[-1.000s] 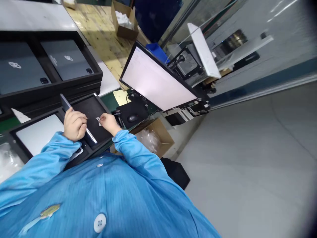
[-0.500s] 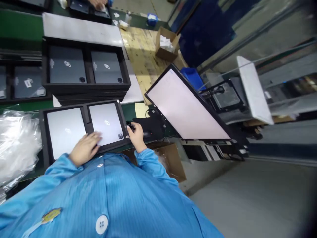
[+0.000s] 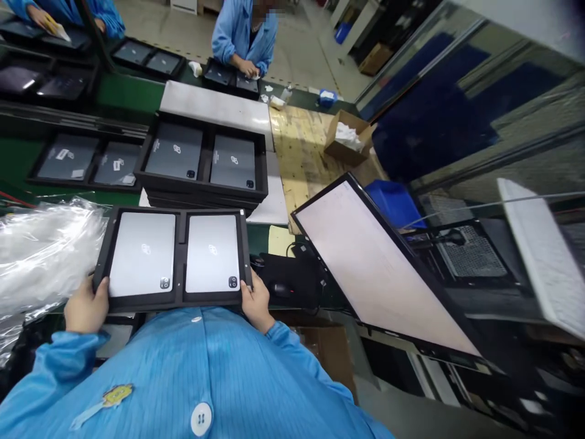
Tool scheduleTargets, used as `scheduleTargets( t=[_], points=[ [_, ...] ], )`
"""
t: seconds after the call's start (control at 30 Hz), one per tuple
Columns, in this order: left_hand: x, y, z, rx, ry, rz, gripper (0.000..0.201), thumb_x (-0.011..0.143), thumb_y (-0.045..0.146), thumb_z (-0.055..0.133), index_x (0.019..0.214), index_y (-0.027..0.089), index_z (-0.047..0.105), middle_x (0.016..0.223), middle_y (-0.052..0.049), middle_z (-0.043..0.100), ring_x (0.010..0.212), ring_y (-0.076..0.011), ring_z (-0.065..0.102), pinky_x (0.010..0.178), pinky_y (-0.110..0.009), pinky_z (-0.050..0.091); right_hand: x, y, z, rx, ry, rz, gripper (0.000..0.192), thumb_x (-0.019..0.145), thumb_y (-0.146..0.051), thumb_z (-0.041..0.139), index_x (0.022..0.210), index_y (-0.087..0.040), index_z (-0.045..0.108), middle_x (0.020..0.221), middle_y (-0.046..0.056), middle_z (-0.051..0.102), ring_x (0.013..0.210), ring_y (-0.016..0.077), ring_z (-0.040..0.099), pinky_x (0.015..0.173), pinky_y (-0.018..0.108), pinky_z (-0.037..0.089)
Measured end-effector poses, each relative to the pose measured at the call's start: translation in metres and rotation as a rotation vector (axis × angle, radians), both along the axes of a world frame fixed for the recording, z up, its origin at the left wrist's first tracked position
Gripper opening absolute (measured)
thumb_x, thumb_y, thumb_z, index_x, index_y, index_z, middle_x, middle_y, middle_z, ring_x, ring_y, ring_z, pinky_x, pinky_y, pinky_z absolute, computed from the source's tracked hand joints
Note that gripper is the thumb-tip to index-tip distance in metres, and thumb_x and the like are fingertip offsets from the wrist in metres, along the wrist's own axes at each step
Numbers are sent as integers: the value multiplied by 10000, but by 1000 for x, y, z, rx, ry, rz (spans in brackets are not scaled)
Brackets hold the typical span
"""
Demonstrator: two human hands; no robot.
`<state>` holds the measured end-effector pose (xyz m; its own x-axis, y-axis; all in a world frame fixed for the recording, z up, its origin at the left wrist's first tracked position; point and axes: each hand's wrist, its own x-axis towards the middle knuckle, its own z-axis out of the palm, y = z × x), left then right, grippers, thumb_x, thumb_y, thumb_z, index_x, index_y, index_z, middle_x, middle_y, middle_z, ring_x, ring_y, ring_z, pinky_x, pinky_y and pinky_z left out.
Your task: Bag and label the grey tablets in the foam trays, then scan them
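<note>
At the near edge of the bench | left hand [image 3: 86,310] and right hand [image 3: 256,303] each clamp a near corner of the black tray [image 3: 180,256] | both slots full: left tablet [image 3: 142,263], right tablet [image 3: 212,261], backs up | tray not yet set down | tray's long side runs left to right; tablets point away, cameras near the body

Crumpled plastic wrap [image 3: 41,250] crowds the left, a stack of black trays [image 3: 203,161] blocks the far side, the tilted monitor [image 3: 379,268] walls the right, leaving a narrow gap over the mouse pad [image 3: 292,277].
</note>
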<state>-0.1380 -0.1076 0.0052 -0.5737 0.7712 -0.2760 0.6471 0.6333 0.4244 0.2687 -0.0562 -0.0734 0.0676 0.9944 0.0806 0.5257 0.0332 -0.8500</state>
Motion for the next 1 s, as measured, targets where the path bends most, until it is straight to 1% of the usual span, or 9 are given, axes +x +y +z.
scheduleTargets(
  t=[0.1,0.2,0.33,0.4,0.47,0.57,0.67,0.8,1.0],
  points=[
    [23,-4,28,-2,67,164,639,890,691,335,1196,222,643,900,-135,648,1101,-509,641,934,-631,536,11,2,20,92,-1,-26,479,970,-411,528,1391,-247,687,1343,140,717,1268,342,674,1117,540,533],
    [31,33,59,136,105,177,684,917,670,334,1278,181,647,1051,-153,688,1183,-482,625,994,-597,527,19,40,45,153,-1,-78,462,965,-436,553,1360,-243,693,1277,150,732,1208,340,688,1086,531,539],
    [18,141,105,366,135,43,631,953,543,424,1346,97,637,1206,-146,704,1223,-391,628,1068,-496,502,19,148,85,226,12,-55,430,939,-415,590,1291,-197,705,1190,147,752,1117,321,698,1046,491,543],
    [11,201,123,405,131,-68,642,1001,551,415,1324,43,637,1235,-139,698,1255,-367,611,1101,-450,472,16,211,104,238,-7,-60,388,937,-363,589,1249,-169,714,1138,148,767,1055,309,711,1010,462,553],
    [6,255,132,361,127,-177,723,1036,608,357,1319,-7,612,1279,-145,673,1313,-369,574,1127,-430,445,13,266,117,192,-71,-51,339,936,-304,608,1213,-143,720,1142,165,771,1054,303,716,996,434,550],
    [7,314,123,167,164,-247,610,1055,469,415,1313,-56,586,1334,-233,638,1351,-403,555,1136,-457,445,6,318,122,27,-232,-37,300,938,-257,657,1185,-97,718,1193,222,756,1116,309,718,1009,404,534],
    [5,345,98,40,180,-232,432,987,258,513,1289,-32,622,1305,-306,645,1298,-424,604,1090,-482,487,-3,334,112,-106,-333,-90,316,969,-222,616,1220,-54,708,1219,252,744,1179,309,712,1024,372,525],
    [-13,356,75,68,175,-285,422,976,279,496,1283,46,667,1270,-275,677,1261,-416,628,1071,-476,500,-10,332,99,-138,-356,-135,338,988,-230,585,1234,-43,721,1175,244,761,1180,316,720,1022,361,530],
    [-31,349,58,196,-9,-283,423,950,262,569,1315,73,671,1234,-226,707,1236,-379,650,1096,-457,502,-12,337,106,-176,-295,-112,405,975,-367,630,1178,-36,743,1181,270,752,1227,345,697,1064,401,511]
  ],
)
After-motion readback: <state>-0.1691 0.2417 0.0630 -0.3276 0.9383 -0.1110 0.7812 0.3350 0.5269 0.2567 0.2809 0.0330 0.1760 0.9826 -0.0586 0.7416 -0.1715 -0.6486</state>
